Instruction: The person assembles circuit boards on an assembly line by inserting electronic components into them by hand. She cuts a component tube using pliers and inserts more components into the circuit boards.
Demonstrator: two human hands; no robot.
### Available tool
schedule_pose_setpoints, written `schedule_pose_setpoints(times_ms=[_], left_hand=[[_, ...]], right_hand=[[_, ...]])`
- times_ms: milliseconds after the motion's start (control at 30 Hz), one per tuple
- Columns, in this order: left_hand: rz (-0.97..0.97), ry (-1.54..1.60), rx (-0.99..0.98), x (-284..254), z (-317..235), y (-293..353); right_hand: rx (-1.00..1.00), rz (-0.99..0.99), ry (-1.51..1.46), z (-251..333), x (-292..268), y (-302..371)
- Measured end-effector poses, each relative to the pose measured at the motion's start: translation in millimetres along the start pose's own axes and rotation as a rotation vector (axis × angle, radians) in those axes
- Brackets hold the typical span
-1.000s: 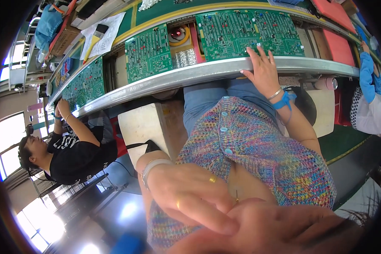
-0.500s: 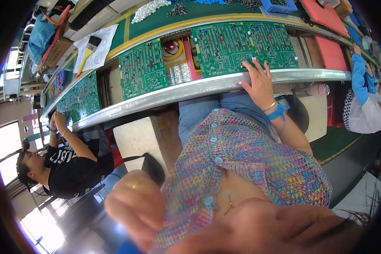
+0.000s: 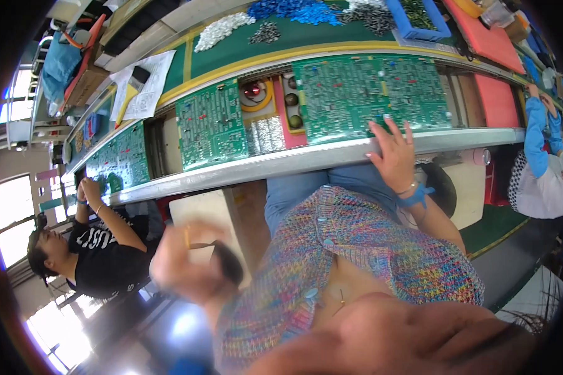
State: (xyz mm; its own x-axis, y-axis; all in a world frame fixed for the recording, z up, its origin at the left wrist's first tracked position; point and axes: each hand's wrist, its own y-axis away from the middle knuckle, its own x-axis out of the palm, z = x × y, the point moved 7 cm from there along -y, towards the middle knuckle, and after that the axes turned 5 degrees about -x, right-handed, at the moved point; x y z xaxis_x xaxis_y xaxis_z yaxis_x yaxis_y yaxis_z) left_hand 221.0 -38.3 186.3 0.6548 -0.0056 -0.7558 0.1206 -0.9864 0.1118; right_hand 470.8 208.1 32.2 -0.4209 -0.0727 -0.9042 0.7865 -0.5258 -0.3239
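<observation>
My right hand (image 3: 395,156) rests at the near edge of a green circuit board (image 3: 338,94), fingers spread, their tips on the board or its rim; I see nothing held in it. A second green board (image 3: 419,87) adjoins that one on the right. Along their near side runs a silver metal rail (image 3: 331,152). My left hand (image 3: 191,259) is raised left of my body, away from the boards. Motion blurs its fingers, so I cannot make out their shape or anything in them. Another green board (image 3: 211,125) lies farther left on the track.
Beyond the track lie piles of white parts (image 3: 225,31), blue parts (image 3: 278,9) and dark parts (image 3: 266,32), plus a blue bin (image 3: 443,30). A yellow-handled brush (image 3: 129,101) lies on paper. At left, a co-worker (image 3: 106,256) has hands at another board (image 3: 120,156). Another person (image 3: 535,181) sits right.
My left hand has moved up and slightly farther from my body. The boards and rail appear lower in the picture. My right hand stays at the board's near edge.
</observation>
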Motion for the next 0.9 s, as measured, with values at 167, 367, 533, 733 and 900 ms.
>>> schedule_pose_setpoints(times_ms=[167,367,533,733,900], left_hand=[[-0.639,-0.476,-0.530,-0.6,171.8,-32.4],[-0.576,-0.409,-0.685,7.8,231.3,-48.2],[-0.594,-0.450,-0.670,15.2,209.1,-60.8],[-0.480,-0.293,-0.409,46.2,144.7,-94.5],[-0.343,-0.214,-0.213,71.6,108.0,-137.0]], right_hand=[[0.113,0.026,0.202,-48.7,-20.1,27.1],[0.284,0.004,0.378,-109.1,-38.1,55.3],[0.389,-0.033,0.490,-133.9,-52.9,62.4],[0.265,-0.171,0.104,-93.8,-53.6,-3.2],[0.047,-0.157,-0.072,-57.5,-44.3,-84.8]])
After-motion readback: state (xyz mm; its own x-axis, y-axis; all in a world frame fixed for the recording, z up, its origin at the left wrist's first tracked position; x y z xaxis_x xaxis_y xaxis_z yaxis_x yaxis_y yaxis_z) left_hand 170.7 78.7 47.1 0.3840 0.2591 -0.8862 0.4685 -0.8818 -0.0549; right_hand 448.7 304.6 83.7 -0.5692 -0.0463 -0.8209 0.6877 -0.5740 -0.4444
